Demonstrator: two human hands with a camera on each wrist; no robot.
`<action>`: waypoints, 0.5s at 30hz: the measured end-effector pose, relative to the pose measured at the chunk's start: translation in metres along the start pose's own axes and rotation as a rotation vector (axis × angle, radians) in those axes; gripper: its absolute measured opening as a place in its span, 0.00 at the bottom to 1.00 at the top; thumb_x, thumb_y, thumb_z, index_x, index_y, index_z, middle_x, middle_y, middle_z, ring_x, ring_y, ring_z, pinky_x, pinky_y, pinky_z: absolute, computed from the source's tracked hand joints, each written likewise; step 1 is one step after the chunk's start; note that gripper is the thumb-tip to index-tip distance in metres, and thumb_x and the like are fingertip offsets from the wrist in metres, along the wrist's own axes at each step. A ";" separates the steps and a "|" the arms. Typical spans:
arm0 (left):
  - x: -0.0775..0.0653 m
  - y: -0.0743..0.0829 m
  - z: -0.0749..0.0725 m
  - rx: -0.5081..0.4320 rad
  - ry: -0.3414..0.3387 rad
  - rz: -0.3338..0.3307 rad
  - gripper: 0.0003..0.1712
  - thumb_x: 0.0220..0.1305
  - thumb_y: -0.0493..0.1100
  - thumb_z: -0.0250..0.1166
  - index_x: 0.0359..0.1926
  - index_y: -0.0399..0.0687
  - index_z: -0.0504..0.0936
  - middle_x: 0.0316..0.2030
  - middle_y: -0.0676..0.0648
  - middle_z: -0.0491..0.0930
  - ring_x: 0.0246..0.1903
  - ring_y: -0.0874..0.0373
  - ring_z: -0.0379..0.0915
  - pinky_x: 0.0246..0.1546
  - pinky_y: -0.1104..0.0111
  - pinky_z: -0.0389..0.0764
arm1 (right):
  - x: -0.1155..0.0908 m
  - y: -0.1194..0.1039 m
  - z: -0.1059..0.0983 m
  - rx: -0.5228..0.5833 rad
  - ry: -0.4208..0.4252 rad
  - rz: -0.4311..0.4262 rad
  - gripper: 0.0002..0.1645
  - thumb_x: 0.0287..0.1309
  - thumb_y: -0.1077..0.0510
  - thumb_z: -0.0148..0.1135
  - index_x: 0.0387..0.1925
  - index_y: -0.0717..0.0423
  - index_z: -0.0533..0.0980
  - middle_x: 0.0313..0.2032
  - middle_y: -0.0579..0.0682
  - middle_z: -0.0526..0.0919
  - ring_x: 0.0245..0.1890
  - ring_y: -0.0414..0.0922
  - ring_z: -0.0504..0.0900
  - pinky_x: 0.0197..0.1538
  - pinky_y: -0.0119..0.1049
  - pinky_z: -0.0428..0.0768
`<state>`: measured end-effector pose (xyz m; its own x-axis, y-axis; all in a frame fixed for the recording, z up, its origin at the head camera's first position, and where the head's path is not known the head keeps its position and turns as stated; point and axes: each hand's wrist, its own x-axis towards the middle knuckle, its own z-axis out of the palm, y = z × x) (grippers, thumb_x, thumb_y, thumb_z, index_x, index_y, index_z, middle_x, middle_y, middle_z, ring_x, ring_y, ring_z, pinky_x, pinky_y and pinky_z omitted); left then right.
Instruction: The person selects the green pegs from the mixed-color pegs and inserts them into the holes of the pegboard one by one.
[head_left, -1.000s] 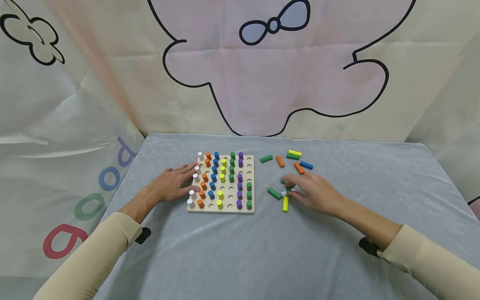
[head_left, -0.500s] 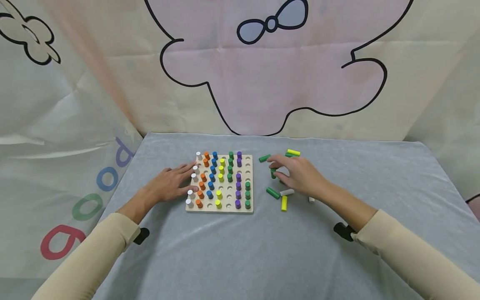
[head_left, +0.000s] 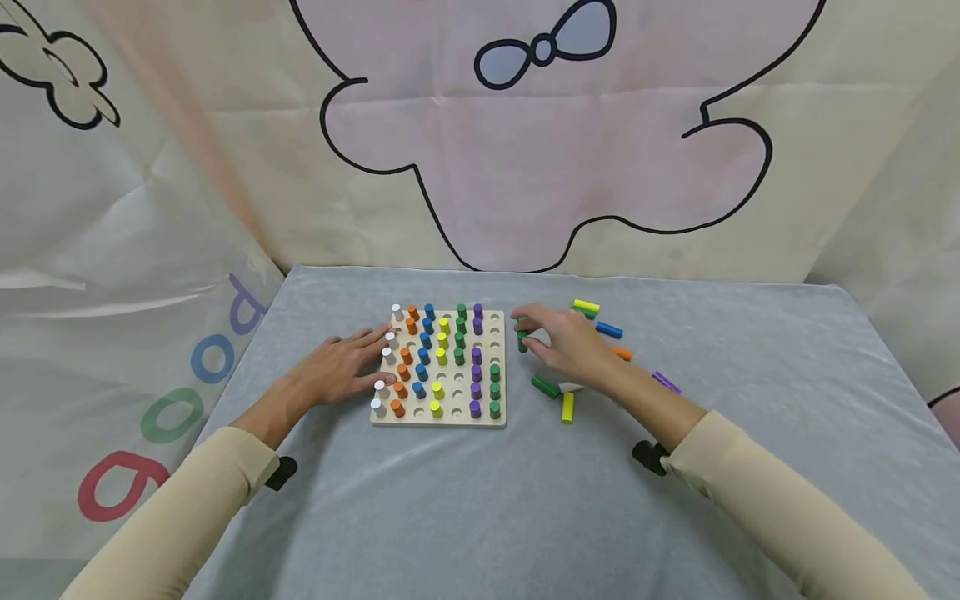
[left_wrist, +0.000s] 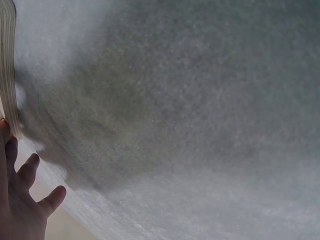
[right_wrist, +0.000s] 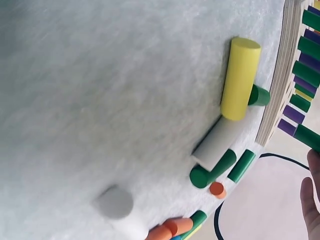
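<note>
A pale wooden pegboard (head_left: 498,423) stands on the cloth with columns of white, orange, blue, yellow, green and purple pegs, plus bare holes among them. My left hand (head_left: 337,367) rests along the board's left edge, fingers stretched out; the left wrist view shows its fingers (left_wrist: 30,172) beside the layered side. Just off the right edge, my right hand (head_left: 566,340) pinches a green peg (head_left: 522,342) between thumb and fingers. In the right wrist view this green peg (right_wrist: 307,137) overlaps the board's far end. A short green column (head_left: 495,390) fills the lower right holes.
Right of the board lie loose pegs: a yellow peg (head_left: 567,408), a green peg (head_left: 545,387), a white peg (right_wrist: 217,142), a blue peg (head_left: 609,330), an orange peg (head_left: 622,353) and a purple peg (head_left: 666,382). A printed backdrop (head_left: 637,167) rises behind the grey cloth (head_left: 480,517).
My right hand has moved left and slightly up, from among the loose pegs to the board's right edge, carrying the green peg. The left hand keeps its place.
</note>
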<state>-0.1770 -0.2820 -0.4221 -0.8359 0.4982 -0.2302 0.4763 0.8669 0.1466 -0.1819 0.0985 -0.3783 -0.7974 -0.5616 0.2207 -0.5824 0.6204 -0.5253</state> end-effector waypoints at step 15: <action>0.000 0.000 -0.001 -0.013 -0.019 -0.015 0.49 0.69 0.72 0.51 0.78 0.47 0.53 0.78 0.45 0.46 0.74 0.41 0.49 0.63 0.37 0.61 | 0.009 -0.006 0.024 0.029 0.011 -0.023 0.23 0.61 0.67 0.67 0.58 0.60 0.76 0.46 0.52 0.88 0.48 0.47 0.86 0.55 0.47 0.79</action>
<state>-0.1768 -0.2821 -0.4214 -0.8377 0.4854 -0.2502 0.4601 0.8742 0.1553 -0.1820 0.0761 -0.3931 -0.7856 -0.5695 0.2418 -0.5959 0.5913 -0.5435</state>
